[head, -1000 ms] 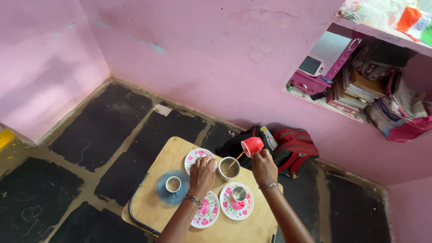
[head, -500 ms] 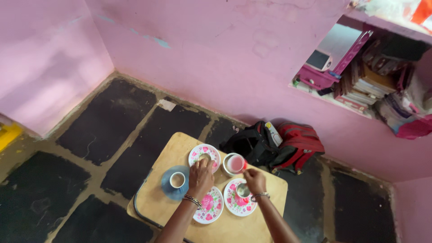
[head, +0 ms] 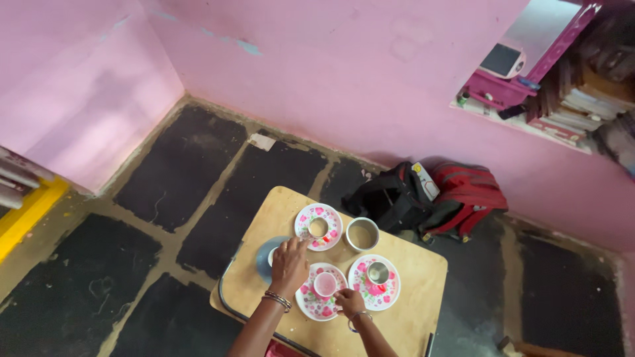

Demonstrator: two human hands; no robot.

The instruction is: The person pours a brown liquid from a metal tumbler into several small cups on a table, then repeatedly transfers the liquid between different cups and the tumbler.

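Your right hand (head: 349, 302) sits at the near edge of the front floral saucer (head: 311, 304), fingers pinched on the pink cup (head: 325, 284) standing on it. Your left hand (head: 289, 261) rests over the blue saucer (head: 263, 254), fingers together and curled; can't tell if they grip anything. Steel bowl of tea (head: 362, 233) stands on the wooden table (head: 410, 311), between two other floral saucers with small cups

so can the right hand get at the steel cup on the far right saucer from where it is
Probably yes. The right hand rests at the near saucer holding the pink cup, and the steel cup stands open on the neighbouring flowered saucer just beside it. Nothing lies between them, and the left hand is off on the other side.
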